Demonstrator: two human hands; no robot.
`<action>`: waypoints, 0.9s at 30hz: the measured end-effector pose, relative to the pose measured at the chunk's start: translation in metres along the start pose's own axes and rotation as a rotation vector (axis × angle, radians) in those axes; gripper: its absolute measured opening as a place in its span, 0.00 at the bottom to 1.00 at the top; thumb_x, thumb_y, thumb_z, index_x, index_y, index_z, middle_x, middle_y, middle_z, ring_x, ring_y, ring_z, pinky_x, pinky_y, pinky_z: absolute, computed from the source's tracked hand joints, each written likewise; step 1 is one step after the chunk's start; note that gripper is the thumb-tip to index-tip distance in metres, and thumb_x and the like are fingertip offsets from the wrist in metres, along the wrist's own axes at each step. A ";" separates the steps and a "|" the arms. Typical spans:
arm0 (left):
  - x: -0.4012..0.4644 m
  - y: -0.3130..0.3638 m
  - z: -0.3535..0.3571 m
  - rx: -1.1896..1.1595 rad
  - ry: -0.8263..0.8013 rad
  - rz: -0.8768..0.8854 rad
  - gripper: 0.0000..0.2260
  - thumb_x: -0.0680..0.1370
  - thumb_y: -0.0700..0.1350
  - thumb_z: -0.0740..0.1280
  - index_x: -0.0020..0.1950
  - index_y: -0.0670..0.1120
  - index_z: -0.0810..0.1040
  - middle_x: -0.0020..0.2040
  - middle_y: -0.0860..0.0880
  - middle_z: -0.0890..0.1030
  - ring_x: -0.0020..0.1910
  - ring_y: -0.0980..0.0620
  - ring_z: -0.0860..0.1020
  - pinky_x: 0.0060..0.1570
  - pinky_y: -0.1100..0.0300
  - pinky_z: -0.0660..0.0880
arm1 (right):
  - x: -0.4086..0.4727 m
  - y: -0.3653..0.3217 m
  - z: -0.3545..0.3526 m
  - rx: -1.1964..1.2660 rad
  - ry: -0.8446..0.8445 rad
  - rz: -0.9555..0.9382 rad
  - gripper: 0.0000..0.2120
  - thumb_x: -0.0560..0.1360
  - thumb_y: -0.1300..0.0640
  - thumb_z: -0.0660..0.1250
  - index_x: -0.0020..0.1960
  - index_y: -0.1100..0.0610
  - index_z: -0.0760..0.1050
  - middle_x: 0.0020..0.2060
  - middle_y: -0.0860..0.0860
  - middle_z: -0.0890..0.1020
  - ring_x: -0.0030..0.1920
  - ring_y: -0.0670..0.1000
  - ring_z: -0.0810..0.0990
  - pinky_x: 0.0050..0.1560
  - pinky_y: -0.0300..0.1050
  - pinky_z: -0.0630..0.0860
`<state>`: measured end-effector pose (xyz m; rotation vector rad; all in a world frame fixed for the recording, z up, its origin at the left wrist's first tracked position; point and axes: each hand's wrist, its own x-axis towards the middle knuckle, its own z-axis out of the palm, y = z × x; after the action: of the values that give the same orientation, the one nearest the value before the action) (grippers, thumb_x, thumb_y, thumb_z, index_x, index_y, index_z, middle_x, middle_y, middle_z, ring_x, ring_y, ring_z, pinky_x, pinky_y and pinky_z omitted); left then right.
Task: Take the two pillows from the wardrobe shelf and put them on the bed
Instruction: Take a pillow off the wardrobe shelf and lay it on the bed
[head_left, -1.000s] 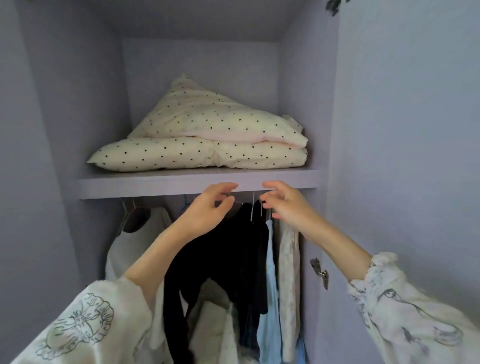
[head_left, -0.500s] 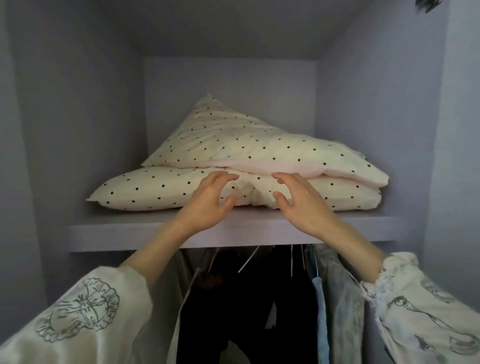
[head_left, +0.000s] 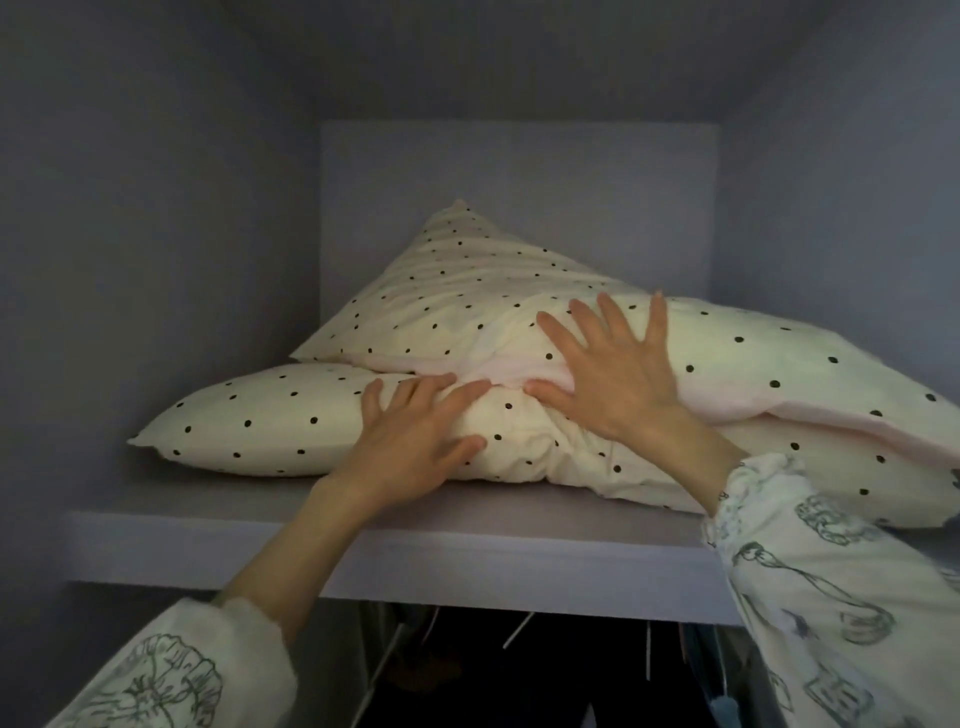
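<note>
Head view: two pillows lie stacked on the wardrobe shelf (head_left: 467, 551), which spans the lower middle of the frame. The lower pillow (head_left: 270, 421) lies flat, extending from centre left to the right edge. The upper pillow (head_left: 467, 291) rests on it, with one corner raised toward the back wall at upper centre and its body running to the right edge. The left hand (head_left: 415, 441) rests on the front bulge of the lower pillow, fingers spread and lightly bent, thumb against the fabric; no grip is closed. The right hand (head_left: 613, 374) lies flat on the upper pillow, fingers fanned wide, thumb at the seam between the two pillows. Both pillows appear soft and light; the covers wrinkle under the palms, so expect sagging and folding when lifted. Recommended hold: slide a hand under the front long edge and clamp the filling, not the loose cover alone. Count: two pillows, two hands, one shelf. Dark hanging garments (head_left: 519, 675) occupy the bottom centre; their number cannot be determined.
</note>
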<state>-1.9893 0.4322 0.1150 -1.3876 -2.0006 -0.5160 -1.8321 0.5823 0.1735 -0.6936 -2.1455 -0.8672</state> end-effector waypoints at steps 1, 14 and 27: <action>0.001 -0.001 0.000 -0.007 0.005 0.006 0.25 0.75 0.62 0.55 0.72 0.66 0.53 0.74 0.52 0.59 0.72 0.52 0.56 0.68 0.42 0.41 | 0.008 0.001 0.001 -0.023 -0.002 0.005 0.39 0.69 0.27 0.44 0.75 0.45 0.47 0.74 0.52 0.59 0.74 0.56 0.53 0.66 0.72 0.40; -0.002 -0.001 -0.005 -0.118 -0.052 -0.014 0.26 0.74 0.64 0.58 0.71 0.68 0.54 0.75 0.52 0.54 0.73 0.51 0.51 0.69 0.43 0.41 | 0.025 -0.002 0.007 -0.075 0.070 -0.099 0.18 0.76 0.53 0.61 0.65 0.50 0.66 0.57 0.51 0.76 0.53 0.59 0.76 0.53 0.55 0.67; 0.004 0.018 -0.011 -0.010 0.474 -0.142 0.52 0.61 0.60 0.75 0.76 0.55 0.45 0.76 0.38 0.46 0.73 0.39 0.40 0.62 0.27 0.41 | -0.031 0.022 -0.046 0.123 0.600 -0.065 0.19 0.65 0.64 0.59 0.52 0.57 0.80 0.46 0.53 0.84 0.43 0.57 0.81 0.44 0.51 0.74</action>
<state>-1.9703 0.4342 0.1251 -1.0133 -1.7105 -0.8338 -1.7798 0.5551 0.1817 -0.2526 -1.6664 -0.8384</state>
